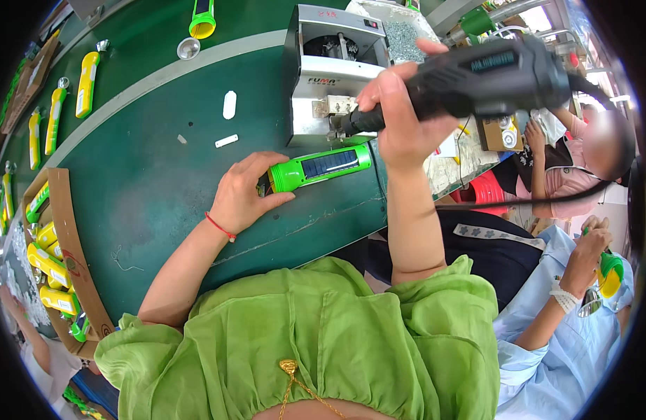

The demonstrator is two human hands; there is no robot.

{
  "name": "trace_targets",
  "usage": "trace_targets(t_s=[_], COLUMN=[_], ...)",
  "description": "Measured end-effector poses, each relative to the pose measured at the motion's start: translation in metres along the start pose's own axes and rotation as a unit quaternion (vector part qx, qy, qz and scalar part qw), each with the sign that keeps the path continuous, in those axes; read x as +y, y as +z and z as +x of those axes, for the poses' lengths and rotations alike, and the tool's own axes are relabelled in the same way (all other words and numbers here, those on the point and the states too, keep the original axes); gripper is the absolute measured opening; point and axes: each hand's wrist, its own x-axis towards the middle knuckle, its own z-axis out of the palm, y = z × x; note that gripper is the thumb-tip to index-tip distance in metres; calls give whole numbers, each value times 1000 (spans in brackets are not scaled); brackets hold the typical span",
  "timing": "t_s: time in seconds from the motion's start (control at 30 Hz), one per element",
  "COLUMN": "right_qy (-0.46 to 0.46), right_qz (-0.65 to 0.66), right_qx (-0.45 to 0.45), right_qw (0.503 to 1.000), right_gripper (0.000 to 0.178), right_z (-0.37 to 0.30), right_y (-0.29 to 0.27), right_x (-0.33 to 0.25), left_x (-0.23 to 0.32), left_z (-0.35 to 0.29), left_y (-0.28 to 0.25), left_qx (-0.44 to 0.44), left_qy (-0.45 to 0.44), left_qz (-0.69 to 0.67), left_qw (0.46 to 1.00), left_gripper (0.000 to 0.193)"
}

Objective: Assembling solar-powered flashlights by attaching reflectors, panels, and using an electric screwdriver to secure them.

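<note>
My left hand (244, 192) is closed round the wide end of a green flashlight body (288, 178), which lies on the green bench with its dark solar panel facing up. My right hand (405, 115) grips a black electric screwdriver (470, 80), raised over the bench and held nearly level. The screwdriver's nose points left, at the front outlet of a metal screw feeder (323, 84); I cannot tell whether it touches. A white oval plate (230, 105) and a small white strip (226, 141) rest on the bench beyond my left hand.
A cardboard box (78, 245) of yellow-and-green flashlights stands at left. More yellow flashlights (88, 84) line the far left strip. Behind the feeder sits a tray of small screws (403, 42). The screwdriver's black cable (533, 201) loops at right, near a co-worker in blue (547, 315).
</note>
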Motion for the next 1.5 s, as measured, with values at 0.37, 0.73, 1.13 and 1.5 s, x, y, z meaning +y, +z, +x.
trace_targets(t_s=[0.37,0.73,1.13,1.5], right_qy=[71,-36,10,28], right_qz=[12,-19,-6,-13], right_qx=[7,37,5,-5], right_qw=[997,998,1000,1000], right_gripper=[53,50,47,55], right_z=[-29,-5,-7,-4], right_y=[7,1,2,6], right_x=[-18,-7,-4,-36], left_x=[4,0,-3,19], left_z=[3,-4,-1,8], left_y=[-3,1,0,-13], left_qx=[-19,-1,-1,35], left_qy=[-64,-47,-34,8], left_qz=[-11,-7,6,109], left_qw=[998,999,999,993], left_gripper=[51,52,52,51])
